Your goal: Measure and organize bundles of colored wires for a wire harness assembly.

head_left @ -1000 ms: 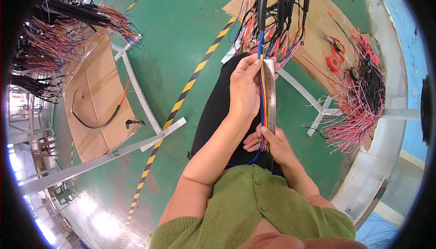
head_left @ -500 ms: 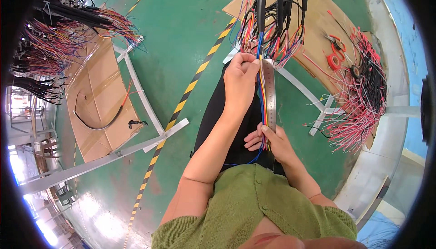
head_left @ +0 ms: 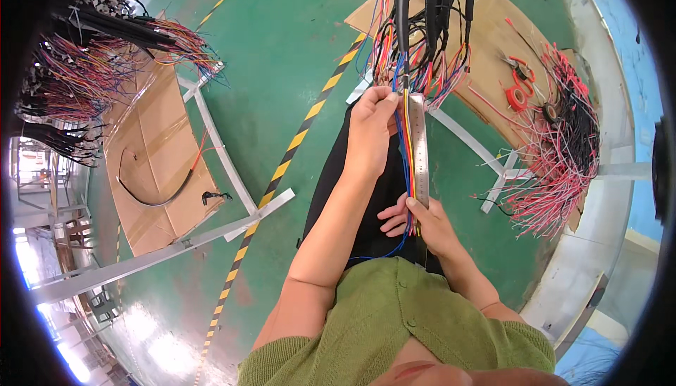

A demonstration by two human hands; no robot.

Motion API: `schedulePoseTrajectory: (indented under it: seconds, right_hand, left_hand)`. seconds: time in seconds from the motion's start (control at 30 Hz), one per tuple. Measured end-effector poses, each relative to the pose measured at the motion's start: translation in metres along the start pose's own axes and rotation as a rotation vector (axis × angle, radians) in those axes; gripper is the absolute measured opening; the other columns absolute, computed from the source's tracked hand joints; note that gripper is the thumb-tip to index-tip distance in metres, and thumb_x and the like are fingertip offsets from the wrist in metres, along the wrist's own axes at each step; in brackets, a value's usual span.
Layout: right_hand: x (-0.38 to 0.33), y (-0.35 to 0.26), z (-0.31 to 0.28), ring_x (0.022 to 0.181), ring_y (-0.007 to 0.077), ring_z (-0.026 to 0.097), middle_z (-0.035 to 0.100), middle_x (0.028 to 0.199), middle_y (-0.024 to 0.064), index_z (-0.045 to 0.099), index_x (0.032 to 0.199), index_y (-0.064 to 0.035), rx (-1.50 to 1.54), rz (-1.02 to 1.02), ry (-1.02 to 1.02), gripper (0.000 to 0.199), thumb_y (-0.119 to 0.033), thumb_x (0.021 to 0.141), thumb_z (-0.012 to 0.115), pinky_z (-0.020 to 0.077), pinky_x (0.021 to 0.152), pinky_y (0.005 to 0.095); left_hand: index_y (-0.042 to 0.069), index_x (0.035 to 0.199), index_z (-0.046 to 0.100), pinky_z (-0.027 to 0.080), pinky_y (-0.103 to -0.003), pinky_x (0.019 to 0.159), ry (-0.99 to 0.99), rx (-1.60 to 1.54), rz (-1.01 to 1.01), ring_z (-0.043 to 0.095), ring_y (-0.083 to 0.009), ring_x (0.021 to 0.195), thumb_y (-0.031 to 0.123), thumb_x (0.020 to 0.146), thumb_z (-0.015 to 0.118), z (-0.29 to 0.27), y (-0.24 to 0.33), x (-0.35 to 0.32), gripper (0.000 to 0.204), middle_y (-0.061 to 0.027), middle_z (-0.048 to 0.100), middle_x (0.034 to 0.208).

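A bundle of blue, red and yellow wires [head_left: 408, 157] runs down from the end of a black sleeved cable [head_left: 402, 27]. Against its right side lies a steel ruler [head_left: 420, 146], lengthwise along the wires. My left hand [head_left: 373, 122] is closed in a pinch near the ruler's upper end, with a blue wire at its thumb; its other fingers are partly hidden. Lower down, my right hand [head_left: 429, 224] grips the ruler and the wires together, thumb on top and some fingers spread out to the left. Loose wire ends poke out below the thumb.
More sleeved cables [head_left: 443, 5] hang ahead over cardboard [head_left: 496, 27]. Red-handled scissors [head_left: 522, 69], red tape [head_left: 517, 97] and a heap of red and black wires [head_left: 556, 153] lie to the right. Another harness pile [head_left: 77, 69] and metal frame [head_left: 222, 139] stand left.
My left hand has shifted slightly left and down, and its pinch now sits at the bundle's left side, showing more of the wires. My right hand stays nearly in place.
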State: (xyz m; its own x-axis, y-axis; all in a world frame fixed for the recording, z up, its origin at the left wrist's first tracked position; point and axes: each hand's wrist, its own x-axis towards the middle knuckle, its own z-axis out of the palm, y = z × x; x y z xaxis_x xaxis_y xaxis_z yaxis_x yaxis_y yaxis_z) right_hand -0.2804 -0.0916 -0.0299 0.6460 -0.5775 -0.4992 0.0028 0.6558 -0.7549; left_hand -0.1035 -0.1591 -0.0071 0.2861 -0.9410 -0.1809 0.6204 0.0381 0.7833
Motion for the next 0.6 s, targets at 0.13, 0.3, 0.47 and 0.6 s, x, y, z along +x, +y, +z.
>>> schedulePoseTrajectory:
  seconds: [0.13,0.3,0.47,0.6]
  right_hand:
    - [0.0,0.0,-0.001,0.083,0.0313,0.068,0.063,0.102,0.0282,0.049,0.103,-0.0005,0.005,-0.003,-0.009,0.028,-0.026,0.102,0.037,0.0585,0.069,0.0375]
    - [-0.001,0.0,-0.002,0.084,0.0305,0.068,0.064,0.103,0.0266,0.049,0.103,-0.0004,0.004,0.005,-0.013,0.028,-0.026,0.102,0.037,0.0576,0.07,0.0369]
    - [0.0,0.0,-0.003,0.086,0.0298,0.067,0.064,0.103,0.0247,0.049,0.103,-0.0005,0.014,0.019,-0.018,0.029,-0.026,0.102,0.036,0.0568,0.071,0.0365]
    - [0.0,-0.004,-0.003,0.087,0.0306,0.068,0.064,0.104,0.0257,0.051,0.102,0.0002,0.009,-0.006,-0.002,0.029,-0.026,0.102,0.037,0.0574,0.071,0.0371]
  left_hand:
    - [0.0,0.102,0.049,0.055,-0.034,0.077,-0.026,-0.028,-0.014,0.068,-0.0232,0.09,0.013,0.097,0.043,0.007,0.005,-0.002,0.016,-0.0173,0.066,0.1]
    - [0.0,0.102,0.048,0.055,-0.034,0.079,-0.034,-0.035,-0.005,0.067,-0.0234,0.091,0.013,0.098,0.041,0.011,0.004,-0.002,0.015,-0.0191,0.066,0.102]
    - [0.001,0.102,0.047,0.055,-0.034,0.079,0.018,-0.006,0.055,0.067,-0.0233,0.091,0.013,0.098,0.041,0.009,-0.003,0.001,0.014,-0.0193,0.066,0.102]
    - [0.0,0.102,0.047,0.055,-0.031,0.075,0.1,0.041,0.114,0.067,-0.0217,0.089,0.012,0.098,0.042,0.003,0.002,0.005,0.014,-0.0175,0.066,0.1]
